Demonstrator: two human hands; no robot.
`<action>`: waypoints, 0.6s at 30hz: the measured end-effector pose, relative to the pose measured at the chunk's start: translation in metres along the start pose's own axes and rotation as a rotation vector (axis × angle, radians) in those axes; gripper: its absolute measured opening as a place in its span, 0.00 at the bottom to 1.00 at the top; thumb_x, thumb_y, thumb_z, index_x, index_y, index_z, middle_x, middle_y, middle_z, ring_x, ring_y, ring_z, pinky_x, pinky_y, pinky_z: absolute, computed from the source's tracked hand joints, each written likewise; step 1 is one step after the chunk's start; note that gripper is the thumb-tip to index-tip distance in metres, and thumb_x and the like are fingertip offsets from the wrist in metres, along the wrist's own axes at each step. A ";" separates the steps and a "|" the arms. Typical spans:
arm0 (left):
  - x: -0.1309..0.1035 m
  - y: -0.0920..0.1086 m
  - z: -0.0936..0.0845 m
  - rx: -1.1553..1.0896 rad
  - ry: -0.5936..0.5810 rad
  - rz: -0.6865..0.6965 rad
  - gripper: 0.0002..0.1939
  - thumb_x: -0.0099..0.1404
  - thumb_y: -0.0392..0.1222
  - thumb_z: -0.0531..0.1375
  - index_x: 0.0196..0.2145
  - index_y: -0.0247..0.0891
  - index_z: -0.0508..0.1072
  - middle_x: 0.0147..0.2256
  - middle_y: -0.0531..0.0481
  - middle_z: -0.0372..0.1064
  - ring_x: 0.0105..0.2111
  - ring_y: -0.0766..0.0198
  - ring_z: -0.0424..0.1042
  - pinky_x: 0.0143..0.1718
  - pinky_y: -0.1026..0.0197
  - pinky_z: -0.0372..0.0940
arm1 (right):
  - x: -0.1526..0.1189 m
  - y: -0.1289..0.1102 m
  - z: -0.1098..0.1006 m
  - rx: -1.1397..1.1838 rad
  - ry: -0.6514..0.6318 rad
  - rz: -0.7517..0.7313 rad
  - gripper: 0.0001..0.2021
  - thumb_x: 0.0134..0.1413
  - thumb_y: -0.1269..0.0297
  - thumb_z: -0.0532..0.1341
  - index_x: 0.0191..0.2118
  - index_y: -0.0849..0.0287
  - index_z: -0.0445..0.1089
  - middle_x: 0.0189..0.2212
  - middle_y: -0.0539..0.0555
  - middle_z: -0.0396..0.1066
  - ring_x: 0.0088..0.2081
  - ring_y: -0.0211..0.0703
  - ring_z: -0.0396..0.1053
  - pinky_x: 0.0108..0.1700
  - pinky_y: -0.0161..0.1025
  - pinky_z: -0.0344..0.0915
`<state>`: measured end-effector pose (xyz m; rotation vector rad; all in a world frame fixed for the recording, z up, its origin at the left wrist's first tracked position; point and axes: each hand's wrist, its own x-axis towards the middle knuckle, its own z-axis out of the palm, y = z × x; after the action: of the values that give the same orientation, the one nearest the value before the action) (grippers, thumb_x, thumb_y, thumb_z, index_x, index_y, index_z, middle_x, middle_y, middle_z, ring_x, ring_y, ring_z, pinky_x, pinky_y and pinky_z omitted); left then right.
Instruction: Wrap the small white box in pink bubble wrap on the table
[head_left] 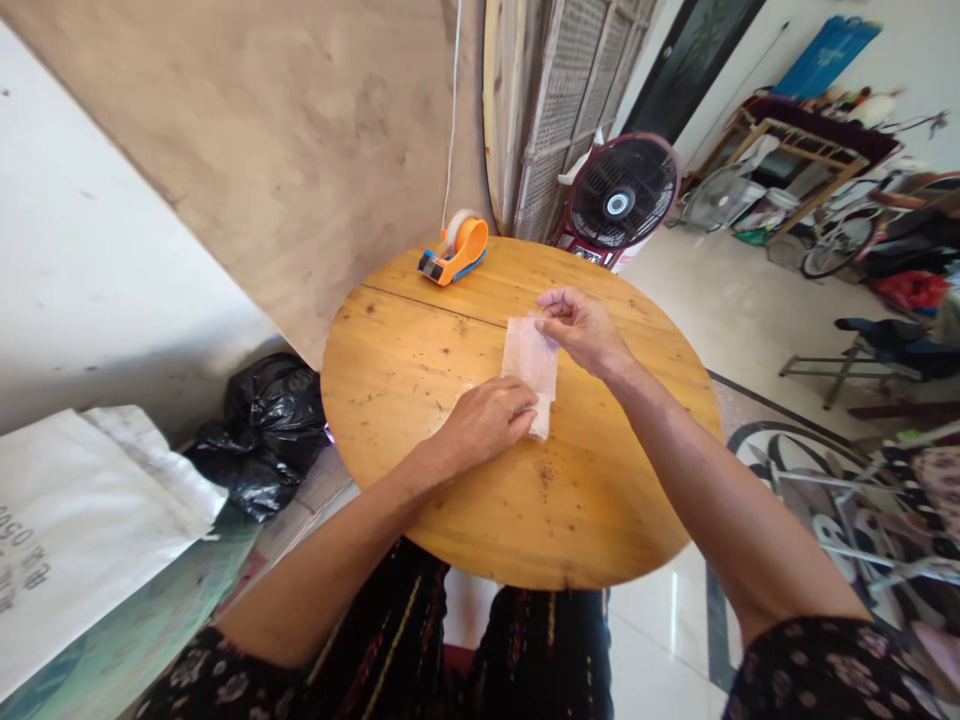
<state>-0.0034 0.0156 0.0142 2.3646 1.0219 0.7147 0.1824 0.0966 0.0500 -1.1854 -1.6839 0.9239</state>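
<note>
A pale pinkish, thin, wrinkled sheet or wrapper [531, 358] lies on the round wooden table [600, 500], its long side running away from me. My left hand [491, 415] rests over its near end with the fingers curled together on it. At the far right corner is my right hand [577, 325], thumb and forefinger pinched on the sheet's edge. An orange tape dispenser [459, 250] with a roll of tape stands near the table's back left edge.
Behind the table stands a fan [619, 200], with a wooden panel [300, 130] at the back left. Black plastic bags [259, 430] and a white sack [90, 530] are on the left. Folding chairs [870, 350] stand on the right.
</note>
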 end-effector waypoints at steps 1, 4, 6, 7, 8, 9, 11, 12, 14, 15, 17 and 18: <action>-0.001 0.000 0.001 -0.004 0.005 0.002 0.11 0.65 0.35 0.55 0.40 0.39 0.77 0.43 0.48 0.74 0.46 0.58 0.73 0.48 0.58 0.67 | -0.004 -0.004 0.000 0.000 -0.001 -0.023 0.16 0.44 0.62 0.67 0.40 0.59 0.65 0.25 0.45 0.65 0.22 0.31 0.62 0.25 0.34 0.61; -0.005 -0.001 0.004 0.006 0.042 -0.012 0.12 0.66 0.36 0.55 0.42 0.40 0.77 0.47 0.46 0.70 0.45 0.60 0.72 0.46 0.58 0.68 | -0.017 -0.014 0.000 -0.006 0.016 -0.071 0.17 0.45 0.58 0.68 0.40 0.58 0.66 0.27 0.46 0.66 0.25 0.32 0.64 0.28 0.33 0.63; -0.008 -0.001 0.007 0.016 0.085 -0.036 0.12 0.66 0.38 0.56 0.43 0.42 0.78 0.49 0.45 0.66 0.42 0.62 0.72 0.44 0.59 0.68 | -0.027 -0.019 0.000 -0.003 0.030 -0.097 0.18 0.46 0.55 0.68 0.40 0.57 0.67 0.27 0.46 0.66 0.26 0.33 0.64 0.29 0.34 0.64; -0.010 -0.001 0.009 0.016 0.107 -0.045 0.12 0.66 0.38 0.56 0.43 0.43 0.78 0.48 0.45 0.65 0.41 0.63 0.71 0.43 0.59 0.68 | -0.031 -0.022 0.000 -0.001 0.033 -0.108 0.18 0.46 0.54 0.68 0.41 0.57 0.67 0.27 0.46 0.67 0.27 0.33 0.65 0.29 0.34 0.64; -0.011 0.000 0.010 0.014 0.126 -0.053 0.12 0.66 0.39 0.56 0.44 0.43 0.78 0.47 0.45 0.64 0.40 0.63 0.71 0.43 0.60 0.67 | -0.035 -0.024 0.001 0.002 0.033 -0.116 0.18 0.47 0.54 0.68 0.41 0.57 0.67 0.28 0.47 0.67 0.27 0.33 0.65 0.30 0.34 0.64; -0.012 0.001 0.011 0.012 0.140 -0.057 0.12 0.67 0.39 0.56 0.44 0.43 0.78 0.45 0.45 0.63 0.40 0.64 0.70 0.43 0.60 0.67 | -0.040 -0.026 0.002 0.003 0.030 -0.123 0.18 0.47 0.54 0.68 0.41 0.56 0.67 0.28 0.47 0.67 0.27 0.34 0.65 0.30 0.34 0.64; -0.014 0.003 0.012 0.019 0.155 -0.066 0.12 0.67 0.39 0.56 0.44 0.43 0.78 0.42 0.46 0.63 0.39 0.64 0.69 0.43 0.60 0.66 | -0.047 -0.029 0.005 -0.004 0.026 -0.133 0.16 0.49 0.55 0.67 0.42 0.56 0.68 0.28 0.47 0.67 0.27 0.34 0.66 0.31 0.35 0.65; -0.015 0.004 0.012 0.025 0.156 -0.073 0.12 0.68 0.39 0.55 0.44 0.43 0.78 0.41 0.46 0.62 0.40 0.63 0.68 0.43 0.60 0.66 | -0.050 -0.031 0.007 -0.013 0.027 -0.141 0.15 0.50 0.57 0.66 0.42 0.56 0.68 0.28 0.47 0.67 0.27 0.35 0.66 0.31 0.36 0.65; -0.016 0.006 0.013 0.037 0.153 -0.089 0.13 0.68 0.40 0.55 0.44 0.42 0.78 0.39 0.47 0.62 0.40 0.63 0.68 0.43 0.60 0.66 | -0.054 -0.035 0.011 -0.035 0.032 -0.157 0.13 0.51 0.60 0.65 0.42 0.56 0.68 0.28 0.47 0.67 0.28 0.35 0.66 0.32 0.36 0.65; -0.017 0.007 0.013 0.040 0.157 -0.096 0.13 0.68 0.40 0.55 0.44 0.42 0.78 0.39 0.47 0.62 0.39 0.63 0.67 0.42 0.60 0.65 | -0.056 -0.036 0.014 -0.041 0.034 -0.163 0.13 0.51 0.61 0.65 0.42 0.56 0.68 0.28 0.47 0.67 0.28 0.35 0.66 0.32 0.36 0.65; -0.017 0.008 0.014 0.043 0.164 -0.102 0.13 0.69 0.40 0.54 0.44 0.42 0.78 0.39 0.47 0.62 0.39 0.63 0.67 0.42 0.60 0.65 | -0.056 -0.038 0.020 -0.046 0.040 -0.168 0.12 0.51 0.62 0.64 0.42 0.56 0.68 0.28 0.48 0.67 0.29 0.36 0.65 0.32 0.36 0.64; -0.017 0.008 0.014 0.045 0.165 -0.101 0.13 0.69 0.40 0.54 0.43 0.42 0.78 0.38 0.47 0.62 0.38 0.63 0.67 0.41 0.61 0.65 | -0.055 -0.039 0.023 -0.047 0.043 -0.166 0.12 0.50 0.62 0.64 0.42 0.56 0.68 0.28 0.48 0.66 0.29 0.36 0.65 0.33 0.36 0.64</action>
<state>-0.0006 -0.0053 0.0043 2.3026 1.2292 0.8677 0.1586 0.0312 0.0643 -1.0702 -1.7488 0.7559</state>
